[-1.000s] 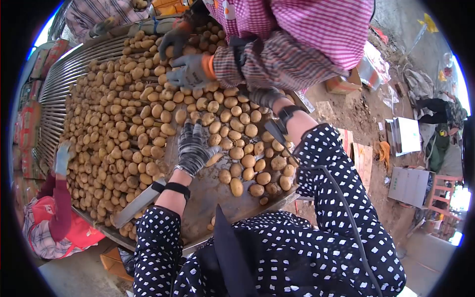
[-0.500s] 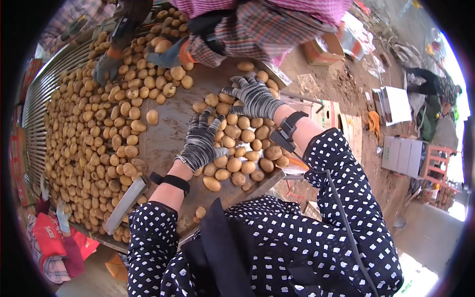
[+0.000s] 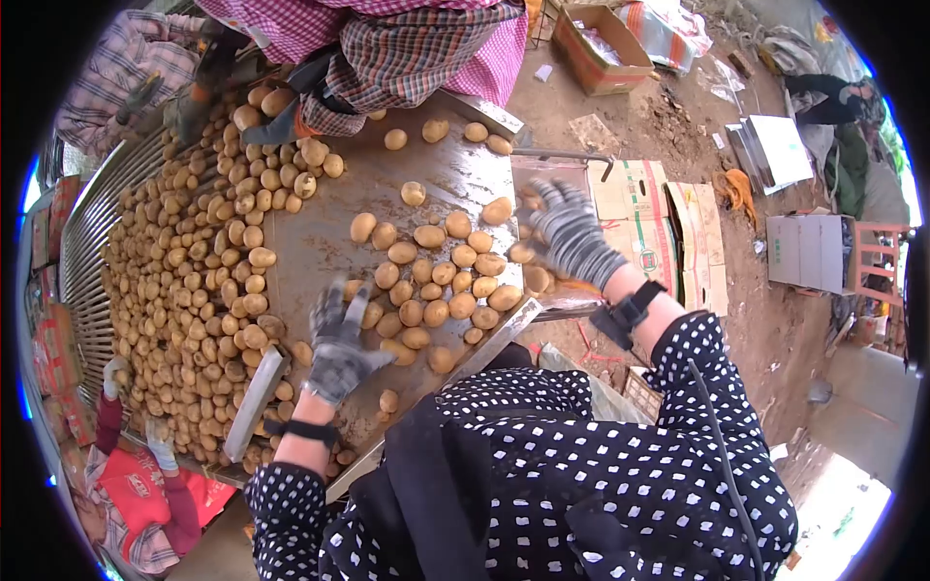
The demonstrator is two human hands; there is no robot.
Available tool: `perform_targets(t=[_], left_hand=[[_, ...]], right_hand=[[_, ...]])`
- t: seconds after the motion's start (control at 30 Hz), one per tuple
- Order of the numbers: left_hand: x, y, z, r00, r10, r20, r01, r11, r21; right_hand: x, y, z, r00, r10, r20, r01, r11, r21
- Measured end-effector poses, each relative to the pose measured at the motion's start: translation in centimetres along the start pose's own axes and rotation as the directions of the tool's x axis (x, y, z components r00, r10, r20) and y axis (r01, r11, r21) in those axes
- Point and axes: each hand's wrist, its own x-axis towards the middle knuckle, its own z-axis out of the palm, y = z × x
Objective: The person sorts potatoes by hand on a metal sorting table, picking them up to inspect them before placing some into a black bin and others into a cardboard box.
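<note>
Potatoes [image 3: 436, 312] lie loosely spread on a worn metal tabletop [image 3: 308, 254] in front of me. My left hand [image 3: 339, 356], in a grey-and-black striped glove, lies at the left side of this group, its fingers spread and close to several potatoes. My right hand [image 3: 573, 230], in a matching glove and slightly blurred, is past the table's right edge with fingers apart. Several potatoes are right beside its palm at the edge; whether it touches them I cannot tell. Neither hand grips anything.
A large potato heap [image 3: 194, 290] covers the slatted left side, with a metal bar [image 3: 257, 405] at its near edge. A co-worker's gloved hand [image 3: 271, 128] touches the far potatoes. Another person in red [image 3: 136, 494] stands lower left. Cardboard boxes [image 3: 635, 223] lie right of the table.
My right hand has moved right, off the potatoes and past the table edge. My left hand has moved left and nearer me. The potatoes between them have spread apart, some shifting to the edge.
</note>
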Motion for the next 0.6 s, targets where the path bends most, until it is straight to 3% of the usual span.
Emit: perform_targets(t=[0.03,0.07,0.1,0.13,0.2,0.3,0.33,0.4,0.47,0.53,0.57,0.6], left_hand=[[-1.7,-0.5,0.4,1.0,0.007,0.003,-0.007,1.0,0.003],[-3.2,-0.8,0.7,0.986,-0.083,0.147,0.08,0.997,0.023],[-3.5,-1.0,1.2,0.944,-0.174,0.281,0.165,0.985,0.056],[-3.1,-0.9,1.6,0.946,-0.172,0.275,0.163,0.985,0.056],[-2.3,-0.3,2.9,0.959,-0.009,0.282,0.044,0.992,-0.116],[-0.6,1.8,6.3,0.994,0.017,0.106,-0.014,1.0,-0.025],[0.4,2.5,6.4,1.0,0.013,0.008,-0.013,1.0,-0.009],[2.8,3.2,5.7,0.997,0.027,-0.072,-0.029,0.999,-0.034],[4.9,3.3,4.9,0.988,0.03,-0.154,-0.039,0.998,-0.056],[6.2,2.5,4.3,0.995,-0.031,-0.098,0.014,0.987,-0.163],[6.4,1.8,4.1,0.975,0.0,-0.222,-0.04,0.984,-0.173],[6.7,0.7,3.6,0.972,-0.02,-0.232,-0.021,0.985,-0.172]], right_hand=[[0.0,-2.2,-1.6,0.994,-0.075,0.074,0.066,0.991,0.117],[0.2,-4.6,-2.8,0.978,-0.157,0.137,0.122,0.965,0.233],[-0.1,-6.7,-1.7,0.956,-0.294,-0.01,0.287,0.922,0.26],[-0.6,-8.8,-0.2,0.893,-0.421,-0.159,0.449,0.855,0.261],[-1.1,-12.6,1.2,0.826,-0.549,-0.126,0.562,0.793,0.234],[0.0,-12.4,2.2,0.804,-0.573,-0.161,0.595,0.771,0.228],[0.9,-11.3,1.8,0.823,-0.566,-0.054,0.556,0.781,0.284],[1.3,-8.8,1.6,0.924,-0.378,-0.056,0.382,0.912,0.152],[2.3,-6.8,1.3,0.939,-0.343,-0.014,0.343,0.935,0.096],[4.0,-6.1,0.1,0.959,-0.28,-0.049,0.282,0.958,0.058],[5.2,-5.9,-0.5,0.965,-0.256,-0.054,0.259,0.965,0.049],[6.7,-6.2,-1.8,0.972,-0.229,-0.059,0.232,0.972,0.044]])
